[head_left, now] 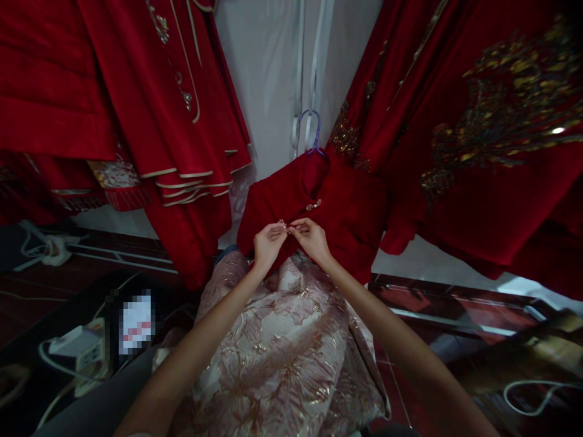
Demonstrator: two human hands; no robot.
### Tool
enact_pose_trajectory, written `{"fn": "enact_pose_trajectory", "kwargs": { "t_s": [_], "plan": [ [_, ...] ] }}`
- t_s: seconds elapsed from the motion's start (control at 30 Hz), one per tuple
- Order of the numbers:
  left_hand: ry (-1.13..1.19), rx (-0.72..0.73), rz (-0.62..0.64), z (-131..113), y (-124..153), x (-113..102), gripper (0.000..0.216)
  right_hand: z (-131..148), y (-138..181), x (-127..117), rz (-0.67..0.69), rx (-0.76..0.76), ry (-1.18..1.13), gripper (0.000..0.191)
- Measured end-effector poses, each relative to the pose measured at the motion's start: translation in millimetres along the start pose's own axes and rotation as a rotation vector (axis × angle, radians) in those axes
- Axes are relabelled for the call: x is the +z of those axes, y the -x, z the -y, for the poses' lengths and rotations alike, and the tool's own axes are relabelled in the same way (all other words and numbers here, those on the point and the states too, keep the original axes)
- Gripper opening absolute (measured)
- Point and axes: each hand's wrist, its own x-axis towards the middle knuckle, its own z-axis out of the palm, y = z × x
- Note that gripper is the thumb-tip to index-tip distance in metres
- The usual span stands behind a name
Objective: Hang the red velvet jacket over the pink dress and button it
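A small red velvet jacket [346, 212] hangs on a purple hanger [311, 130] in front of me, over a pale pink brocade skirt [282, 346]. My left hand [268, 244] and my right hand [311, 238] meet at the jacket's front edge. Both pinch a small pearl-like button fastening [288, 227] between fingertips. A second pearl fastening [314, 205] sits higher up, near the collar.
Red garments with gold trim [173, 121] hang at left. A red gown with gold embroidery [492, 133] hangs at right. A white power strip with cables [79, 349] lies on the dark floor at lower left. White cable [532, 394] lies at lower right.
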Motion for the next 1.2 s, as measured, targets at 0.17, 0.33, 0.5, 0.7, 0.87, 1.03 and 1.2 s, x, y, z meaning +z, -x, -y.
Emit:
{"fn": "enact_pose_trajectory", "kwargs": {
  "t_s": [0.17, 0.33, 0.5, 0.7, 0.87, 1.03, 1.2],
  "plan": [
    [-0.062, 0.001, 0.011, 2.1, 0.8, -2.4, 0.022, 1.8, 3.6, 3.3, -0.045, 0.005, 0.016, 0.022],
    [-0.132, 0.058, 0.068, -2.2, -4.7, -9.2, 0.023, 4.1, 5.8, 5.2, -0.063, -0.025, 0.02, 0.02],
    [-0.054, 0.032, 0.129, -4.1, -17.9, -11.7, 0.02, 4.4, 4.2, 6.5, -0.069, -0.024, -0.019, 0.019],
    [0.085, -0.052, 0.14, 5.2, -17.9, -19.6, 0.024, -0.8, 13.2, -13.6, 0.034, -0.002, -0.149, 0.018],
    [-0.235, -0.023, 0.122, 24.4, 8.6, -37.1, 0.018, -19.8, 40.3, -40.6, 0.078, 0.157, 0.049, 0.015],
    [-0.446, 0.017, 0.111, 29.6, 28.2, -42.1, 0.023, -40.7, 54.7, -37.7, 0.047, 0.286, 0.101, 0.024],
    [-0.523, -0.069, 0.206, 28.6, 32.8, -47.3, 0.019, -46.3, 54.8, -32.5, 0.126, 0.476, -0.11, 0.031]
  ]
}}
